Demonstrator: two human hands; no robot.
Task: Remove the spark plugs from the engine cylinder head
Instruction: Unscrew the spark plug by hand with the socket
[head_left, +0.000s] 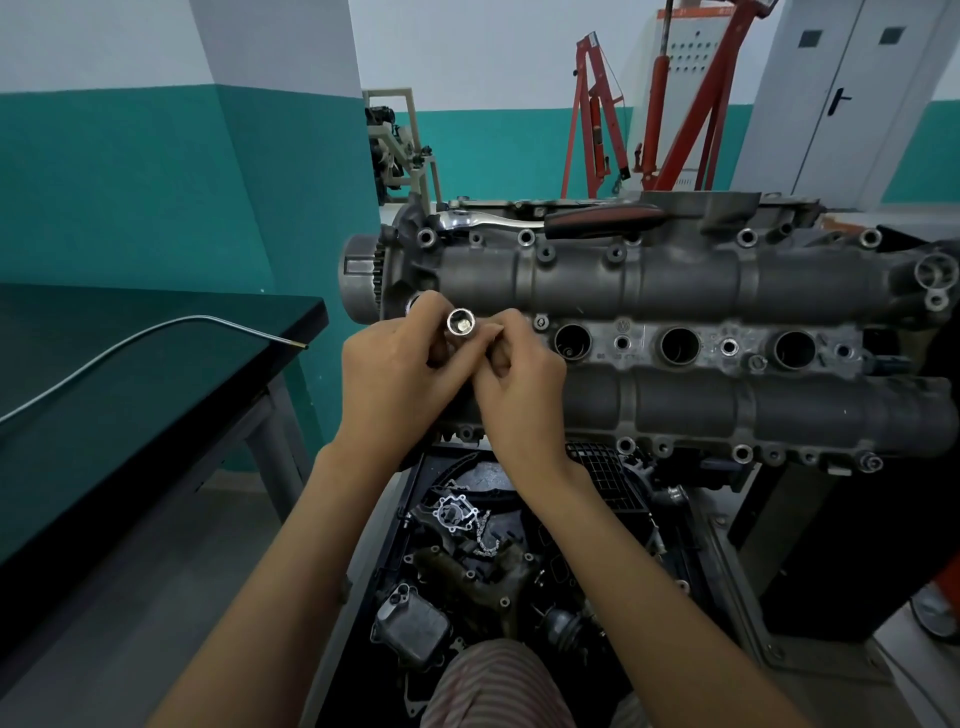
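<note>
Fingers of both hands close around a shiny tubular metal socket (460, 326) held just above the left end of the grey cast-metal cylinder head (675, 291): the left hand (395, 374) wraps its curled fingers around the socket's barrel, while the right hand (519, 374) pinches its side near the open mouth, which faces the camera with something pale seated inside. Along the head's middle channel, three round dark plug wells (680, 345) stand open to the right of the hands. A chrome ratchet wrench with a red-and-black grip (550, 221) lies on the head's far edge. Below, a black tray (410, 499) holds loose engine parts and a chain. A dark green table (130, 374) stands to the left, separated from the engine by a gap.
</note>
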